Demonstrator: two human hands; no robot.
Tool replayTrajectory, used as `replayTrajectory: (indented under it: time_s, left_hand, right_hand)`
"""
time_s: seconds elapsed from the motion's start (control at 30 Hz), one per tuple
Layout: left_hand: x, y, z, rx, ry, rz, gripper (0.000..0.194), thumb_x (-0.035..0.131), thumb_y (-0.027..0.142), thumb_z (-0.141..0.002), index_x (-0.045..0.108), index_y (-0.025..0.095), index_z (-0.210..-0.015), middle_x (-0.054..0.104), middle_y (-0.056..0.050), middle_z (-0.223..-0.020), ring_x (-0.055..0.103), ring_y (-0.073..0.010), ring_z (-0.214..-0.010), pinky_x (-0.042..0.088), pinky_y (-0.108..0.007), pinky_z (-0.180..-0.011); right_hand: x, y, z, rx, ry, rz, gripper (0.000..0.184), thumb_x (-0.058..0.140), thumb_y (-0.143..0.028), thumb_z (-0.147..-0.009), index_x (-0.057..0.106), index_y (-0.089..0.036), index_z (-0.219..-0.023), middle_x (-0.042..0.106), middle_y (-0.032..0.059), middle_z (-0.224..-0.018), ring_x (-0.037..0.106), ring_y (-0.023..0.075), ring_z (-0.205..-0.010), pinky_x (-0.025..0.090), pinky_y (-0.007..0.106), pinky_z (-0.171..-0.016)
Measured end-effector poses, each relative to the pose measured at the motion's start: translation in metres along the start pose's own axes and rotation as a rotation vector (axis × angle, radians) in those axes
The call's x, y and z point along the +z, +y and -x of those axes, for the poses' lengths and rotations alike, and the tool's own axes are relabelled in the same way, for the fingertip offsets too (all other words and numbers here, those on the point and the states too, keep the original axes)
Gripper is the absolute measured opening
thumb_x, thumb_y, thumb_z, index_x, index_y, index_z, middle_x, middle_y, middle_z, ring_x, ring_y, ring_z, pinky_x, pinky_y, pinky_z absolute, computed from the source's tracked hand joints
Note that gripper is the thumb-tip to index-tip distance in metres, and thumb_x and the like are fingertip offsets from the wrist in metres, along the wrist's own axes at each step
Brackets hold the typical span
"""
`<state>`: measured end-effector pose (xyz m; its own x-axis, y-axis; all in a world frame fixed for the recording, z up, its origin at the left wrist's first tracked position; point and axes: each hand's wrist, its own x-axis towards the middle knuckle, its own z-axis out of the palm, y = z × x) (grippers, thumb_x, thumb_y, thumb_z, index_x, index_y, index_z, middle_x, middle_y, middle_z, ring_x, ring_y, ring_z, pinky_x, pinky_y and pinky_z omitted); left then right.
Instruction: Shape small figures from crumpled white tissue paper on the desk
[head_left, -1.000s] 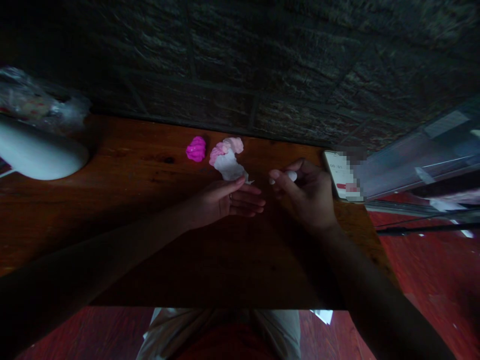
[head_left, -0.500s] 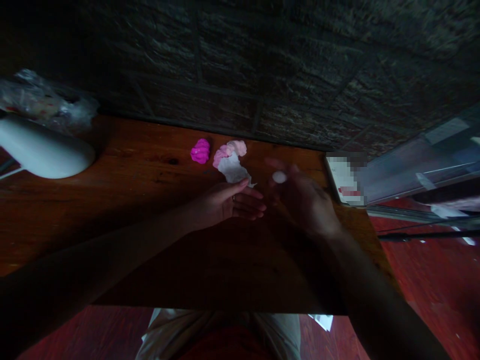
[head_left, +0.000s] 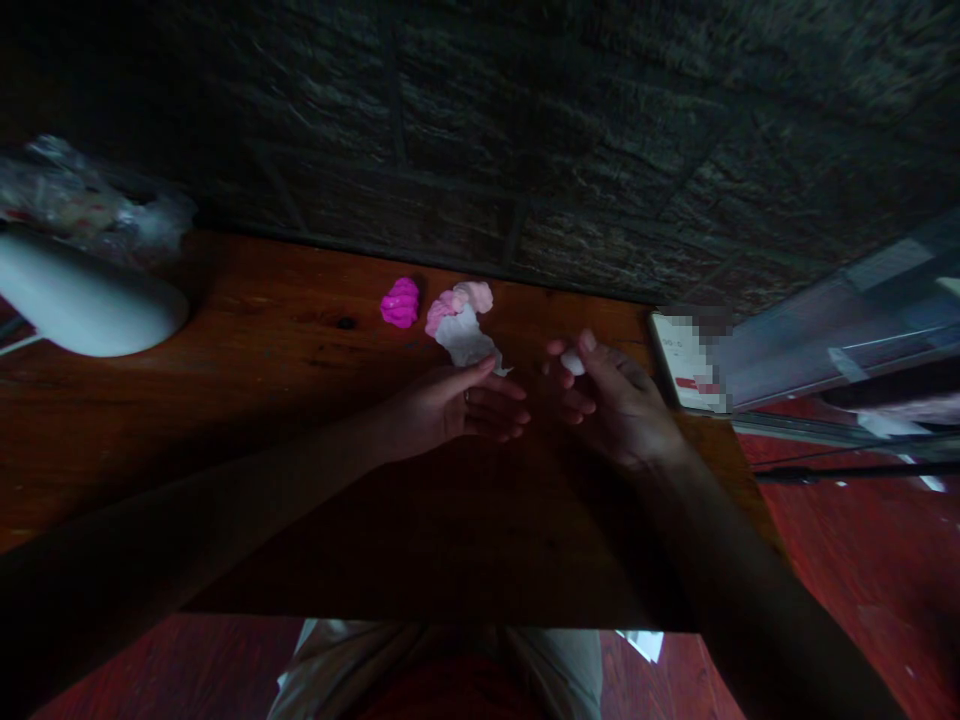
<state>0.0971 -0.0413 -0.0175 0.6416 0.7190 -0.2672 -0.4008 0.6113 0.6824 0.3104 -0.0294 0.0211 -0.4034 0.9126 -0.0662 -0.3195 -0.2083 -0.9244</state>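
My right hand (head_left: 624,405) holds a small white ball of modelling clay (head_left: 573,362) between its thumb and fingers, raised above the table. To its left, my left hand (head_left: 457,405) is open, palm turned inward, with fingers stretched out and nothing in it. Just beyond the left thumb lies a thin, ragged white piece (head_left: 463,338), which looks like flattened clay or paper. A pale pink lump of clay (head_left: 474,294) touches its far end. A magenta lump of clay (head_left: 400,303) sits a little to the left.
A white rounded object (head_left: 112,300) and crumpled clear plastic (head_left: 97,210) are at the left of the wooden table (head_left: 270,330). At the right edge lies a phone-like device (head_left: 679,350), partly blurred, beside a clear panel (head_left: 817,310). A dark stone wall (head_left: 465,140) borders the back.
The right hand has turned slightly, and the white ball has shifted a little right and down with it. The left hand has stayed nearly still.
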Motion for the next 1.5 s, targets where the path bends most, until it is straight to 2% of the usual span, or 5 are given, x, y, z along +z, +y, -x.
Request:
replayTrajectory:
  time_s: [0.2,0.4,0.9,1.13,1.5]
  left_hand:
    - [0.003,0.001,0.001,0.004,0.030,-0.001,0.047,0.051,0.044,-0.107,0.081,0.010,-0.094,0.083,-0.012,-0.087,0.079,-0.0186,-0.077,0.061,-0.028,-0.075]
    - [0.000,0.000,0.000,0.004,0.022,-0.007,0.047,0.053,0.046,-0.106,0.080,0.010,-0.095,0.082,-0.014,-0.089,0.078,-0.0194,-0.077,0.060,-0.030,-0.077]
    - [-0.002,-0.002,-0.001,0.025,-0.004,0.005,0.046,0.055,0.049,-0.105,0.079,0.010,-0.095,0.082,-0.012,-0.088,0.078,-0.0191,-0.077,0.061,-0.029,-0.075]
    - [-0.002,-0.001,-0.001,0.011,0.008,-0.012,0.046,0.055,0.048,-0.105,0.080,0.011,-0.095,0.082,-0.013,-0.090,0.077,-0.0191,-0.078,0.059,-0.030,-0.078]
    - [-0.001,-0.002,-0.001,0.023,-0.003,0.007,0.039,0.061,0.044,-0.103,0.079,0.010,-0.095,0.081,-0.011,-0.087,0.078,-0.0178,-0.076,0.059,-0.027,-0.073]
  right_hand:
    - [0.000,-0.001,-0.002,-0.007,0.038,0.077,0.034,0.095,-0.034,-0.070,0.080,-0.025,-0.098,0.081,0.0004,-0.098,0.071,0.0101,-0.075,0.060,0.021,-0.066]
    - [0.000,-0.003,0.000,-0.041,0.100,0.159,0.030,0.078,-0.054,-0.087,0.077,-0.025,-0.095,0.073,-0.0051,-0.071,0.050,0.0046,-0.042,0.040,0.016,-0.036]
    - [-0.001,0.001,-0.001,0.006,0.020,0.106,0.034,0.093,-0.037,-0.073,0.080,-0.026,-0.102,0.083,0.0023,-0.104,0.078,0.0151,-0.086,0.065,0.030,-0.079]
    - [0.002,-0.004,0.001,0.018,0.127,0.184,0.049,0.086,-0.065,-0.072,0.067,-0.021,-0.069,0.049,-0.0099,-0.046,0.028,0.0021,-0.032,0.017,0.017,-0.030]
    - [-0.003,-0.002,0.002,0.044,0.019,0.107,0.030,0.087,-0.036,-0.081,0.080,-0.029,-0.109,0.080,0.0007,-0.105,0.072,0.0128,-0.086,0.062,0.026,-0.081]
